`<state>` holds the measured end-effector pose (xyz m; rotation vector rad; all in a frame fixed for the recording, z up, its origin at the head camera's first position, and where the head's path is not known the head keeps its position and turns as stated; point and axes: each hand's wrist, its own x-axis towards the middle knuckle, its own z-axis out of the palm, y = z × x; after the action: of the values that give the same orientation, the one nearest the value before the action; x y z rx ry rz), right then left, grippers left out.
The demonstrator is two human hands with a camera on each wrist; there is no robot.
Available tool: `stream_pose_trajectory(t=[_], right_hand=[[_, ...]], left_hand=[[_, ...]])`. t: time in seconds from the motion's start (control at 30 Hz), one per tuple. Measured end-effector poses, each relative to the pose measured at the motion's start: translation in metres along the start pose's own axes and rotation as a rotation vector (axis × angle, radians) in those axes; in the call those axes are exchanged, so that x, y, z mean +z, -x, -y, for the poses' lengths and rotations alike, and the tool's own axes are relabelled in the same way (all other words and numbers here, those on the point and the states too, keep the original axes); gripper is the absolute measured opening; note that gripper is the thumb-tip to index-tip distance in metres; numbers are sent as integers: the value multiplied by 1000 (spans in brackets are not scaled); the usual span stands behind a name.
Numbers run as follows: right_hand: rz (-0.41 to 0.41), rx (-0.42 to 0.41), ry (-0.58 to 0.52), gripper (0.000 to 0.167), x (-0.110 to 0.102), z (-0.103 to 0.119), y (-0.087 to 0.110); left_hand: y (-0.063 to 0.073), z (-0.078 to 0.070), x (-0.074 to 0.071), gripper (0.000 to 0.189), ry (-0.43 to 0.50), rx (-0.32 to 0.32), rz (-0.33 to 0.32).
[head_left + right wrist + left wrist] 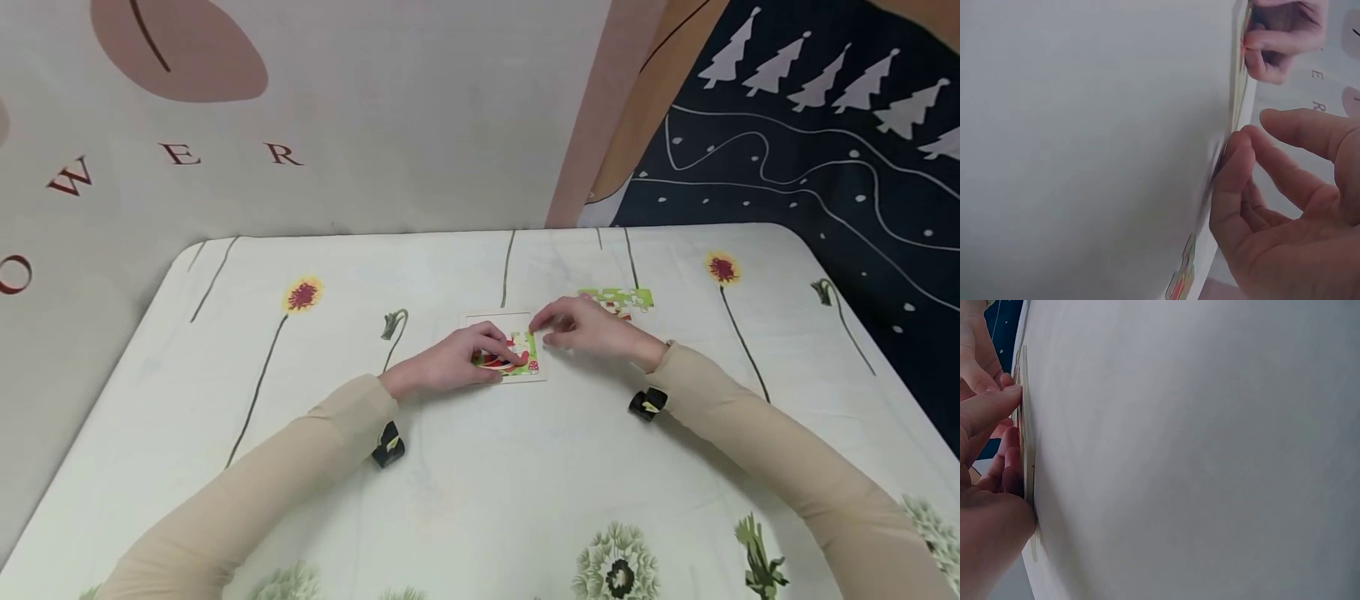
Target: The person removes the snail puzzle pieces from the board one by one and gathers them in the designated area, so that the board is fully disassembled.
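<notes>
A jigsaw puzzle board (498, 319) with a pale border lies on the table, its lower part filled with green and red pieces (533, 365). My left hand (468, 357) rests over the board's left side, its fingers extended across the picture and the thumb by the lower edge. Part of the picture is hidden beneath it. At the board's upper right corner is my right hand (581, 327), fingertips right by the edge. In the right wrist view, the right hand's thumb (1297, 128) stands apart from the bent fingers, and no piece shows between them.
Loose jigsaw pieces (626, 298), green with red parts, lie behind the right hand. The table (480, 483) wears a white cloth printed with flowers. Behind it hang a pale printed cloth (420, 125) and a dark one with white trees (787, 158).
</notes>
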<state>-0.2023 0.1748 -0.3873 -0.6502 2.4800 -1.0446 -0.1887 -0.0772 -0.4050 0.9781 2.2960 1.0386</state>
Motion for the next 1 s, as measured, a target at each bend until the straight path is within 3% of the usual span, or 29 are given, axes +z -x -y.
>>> stream_pose_trajectory(t=[0.43, 1.0], right_hand=[[20, 6, 60, 21, 7, 5, -8], [-11, 25, 7, 10, 10, 11, -10]], left_hand=[[-1, 4, 0, 30, 11, 7, 9], [-1, 2, 1, 31, 23, -22, 10]])
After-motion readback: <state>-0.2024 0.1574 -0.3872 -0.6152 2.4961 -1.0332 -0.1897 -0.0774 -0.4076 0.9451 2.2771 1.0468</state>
